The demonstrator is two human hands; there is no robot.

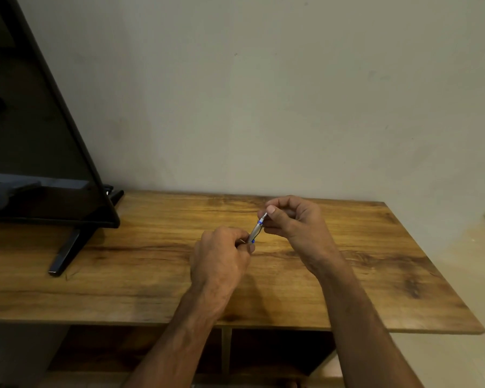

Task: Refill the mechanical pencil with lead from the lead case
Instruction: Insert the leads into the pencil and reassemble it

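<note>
While held over the wooden table, the scene reads near to far.
Left hand: closed around the lower end of the slim silver mechanical pencil with blue bands.
Pencil axis: slanted up and away, toward the right hand.
Right hand: pinched shut on the upper end.
Progress: judged midway; cap off or on cannot be told.
Lead case: not seen.

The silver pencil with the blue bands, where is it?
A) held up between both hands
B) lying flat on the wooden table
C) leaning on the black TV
A: the silver mechanical pencil with blue bands is gripped low by the left hand and pinched at its top by the right hand, above the wooden table.
</note>
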